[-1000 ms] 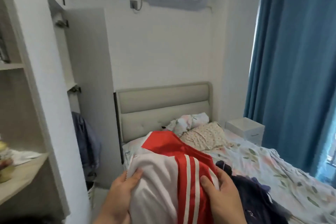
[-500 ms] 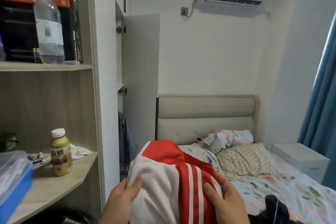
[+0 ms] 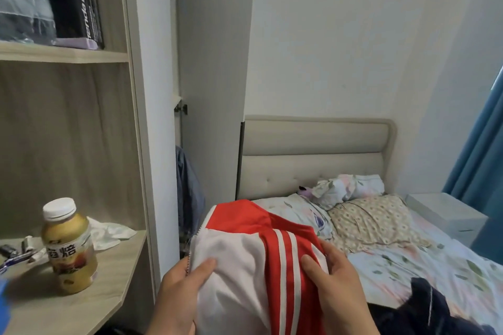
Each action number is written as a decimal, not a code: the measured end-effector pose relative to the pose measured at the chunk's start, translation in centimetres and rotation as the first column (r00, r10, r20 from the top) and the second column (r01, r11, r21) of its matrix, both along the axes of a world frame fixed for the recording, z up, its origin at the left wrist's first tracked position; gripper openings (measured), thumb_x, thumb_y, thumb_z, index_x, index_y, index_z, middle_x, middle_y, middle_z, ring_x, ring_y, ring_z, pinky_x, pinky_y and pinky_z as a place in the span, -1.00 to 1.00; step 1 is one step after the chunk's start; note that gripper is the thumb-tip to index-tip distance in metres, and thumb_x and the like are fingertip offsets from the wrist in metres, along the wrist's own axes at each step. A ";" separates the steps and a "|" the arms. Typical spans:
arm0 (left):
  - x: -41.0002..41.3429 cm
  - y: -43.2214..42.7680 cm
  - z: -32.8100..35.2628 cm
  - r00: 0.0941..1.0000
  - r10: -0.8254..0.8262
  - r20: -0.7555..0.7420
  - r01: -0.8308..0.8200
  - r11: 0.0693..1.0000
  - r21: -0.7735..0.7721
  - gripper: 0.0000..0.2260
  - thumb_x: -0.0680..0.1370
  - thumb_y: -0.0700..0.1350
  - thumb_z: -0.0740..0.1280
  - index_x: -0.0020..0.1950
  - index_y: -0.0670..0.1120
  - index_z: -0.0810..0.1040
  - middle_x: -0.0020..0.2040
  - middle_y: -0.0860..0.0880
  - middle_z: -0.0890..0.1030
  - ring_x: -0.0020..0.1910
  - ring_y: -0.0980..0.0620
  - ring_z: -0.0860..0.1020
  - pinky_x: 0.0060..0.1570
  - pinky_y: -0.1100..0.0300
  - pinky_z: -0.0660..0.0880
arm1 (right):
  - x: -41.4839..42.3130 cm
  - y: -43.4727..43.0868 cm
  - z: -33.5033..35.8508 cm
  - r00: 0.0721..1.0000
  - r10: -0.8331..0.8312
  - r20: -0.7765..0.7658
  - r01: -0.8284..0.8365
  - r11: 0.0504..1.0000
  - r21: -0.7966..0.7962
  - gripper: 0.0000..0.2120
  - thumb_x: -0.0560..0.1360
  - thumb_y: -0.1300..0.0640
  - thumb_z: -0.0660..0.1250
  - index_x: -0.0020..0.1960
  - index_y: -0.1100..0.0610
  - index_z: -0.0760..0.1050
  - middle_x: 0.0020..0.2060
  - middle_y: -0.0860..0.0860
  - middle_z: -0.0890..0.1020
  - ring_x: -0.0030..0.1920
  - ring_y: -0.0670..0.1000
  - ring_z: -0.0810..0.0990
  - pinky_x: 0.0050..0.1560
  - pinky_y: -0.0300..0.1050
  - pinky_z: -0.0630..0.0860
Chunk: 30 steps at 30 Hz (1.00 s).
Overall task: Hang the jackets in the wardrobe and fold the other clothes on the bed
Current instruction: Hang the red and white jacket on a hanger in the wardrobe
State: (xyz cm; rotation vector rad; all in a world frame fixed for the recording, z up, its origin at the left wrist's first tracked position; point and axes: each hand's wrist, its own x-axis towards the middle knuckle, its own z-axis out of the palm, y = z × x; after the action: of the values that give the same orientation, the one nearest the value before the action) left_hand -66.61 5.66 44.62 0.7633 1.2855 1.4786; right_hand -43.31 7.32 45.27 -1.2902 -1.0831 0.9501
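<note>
Bedroom w/ a bed [image 3: 408, 266] on the right and a wood shelf [image 3: 81, 307] on the left.

Closest to me, my left hand [image 3: 179, 296] and right hand [image 3: 337, 288] both hold the red and white track jacket [image 3: 239, 266]. Thumbs are on top and the other fingers are tucked under the cloth, so both hands are closed on it. It's bunched up in front of me, btw the shelf and the bed, and not on a hanger yet. The zip edge [image 3: 190, 253] is by my left thumb.

A bit further, a drink bottle [image 3: 68, 247] stands on the shelf. Dark clothes [image 3: 424, 313] lie on the bed, not folded.

Past the jacket is the wardrobe w/ its door [image 3: 215, 76] open and a blue garment [image 3: 187, 190] hanging inside. I can't see a rail or a free hanger from here.

Far back are a pillow [image 3: 373, 217] and the headboard [image 3: 313, 149].

To do this bit well, I think I should:
- move my hands to the 2 shoulders, so the jacket drops flat and isn't a lump
- find a hanger first, then slip both shoulders on evenly
- hold the sleeves in close, so they don't hit the bottle or snag the door
</note>
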 end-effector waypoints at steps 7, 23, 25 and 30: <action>-1.7 5.8 -0.9 0.994 0.055 0.092 -0.058 0.998 0.034 -0.92 0.49 -0.16 0.44 -0.05 -0.15 0.67 -0.13 -0.11 0.73 -0.09 -0.15 0.68 -0.09 0.04 0.55 | -2.7 6.4 0.0 0.999 0.035 0.019 -0.035 0.999 0.007 -0.65 0.46 0.23 0.47 0.14 -0.12 0.58 0.07 -0.15 0.69 0.14 -0.12 0.64 0.29 0.07 0.51; -1.2 24.5 -6.4 0.969 0.245 0.013 -0.244 0.969 -0.023 -0.90 0.51 -0.19 0.42 -0.17 -0.05 0.71 -0.15 -0.10 0.72 -0.07 -0.14 0.65 0.03 -0.07 0.53 | -4.1 28.4 -5.9 0.979 0.203 -0.014 -0.203 0.974 -0.096 -0.59 0.29 0.00 0.43 0.10 -0.29 0.54 0.07 -0.14 0.69 0.14 -0.08 0.64 0.23 0.09 0.54; -1.2 27.1 -6.9 0.973 0.232 -0.007 -0.232 0.973 -0.018 -0.92 0.51 -0.18 0.43 -0.16 -0.07 0.70 -0.13 -0.15 0.71 -0.09 -0.15 0.63 0.03 -0.08 0.53 | -3.6 31.1 -6.3 0.975 0.221 -0.015 -0.221 0.970 -0.101 -0.62 0.37 0.10 0.44 0.09 -0.28 0.55 0.06 -0.14 0.69 0.12 -0.09 0.64 0.20 0.04 0.54; -1.5 32.8 -7.3 0.969 0.245 0.024 -0.244 0.969 -0.025 -0.81 0.45 -0.12 0.46 -0.13 -0.26 0.60 -0.09 -0.23 0.67 -0.09 -0.14 0.57 0.04 -0.11 0.49 | -3.3 36.9 -6.3 0.971 0.239 0.005 -0.237 0.968 -0.079 -0.64 0.49 0.25 0.39 0.15 -0.15 0.54 0.06 -0.12 0.69 0.05 -0.15 0.66 0.16 -0.07 0.56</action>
State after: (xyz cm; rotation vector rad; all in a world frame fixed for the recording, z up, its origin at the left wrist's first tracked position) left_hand -68.08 38.42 37.31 0.5836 1.4121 1.6613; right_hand -46.63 44.22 38.96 -1.2492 -1.2425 1.1736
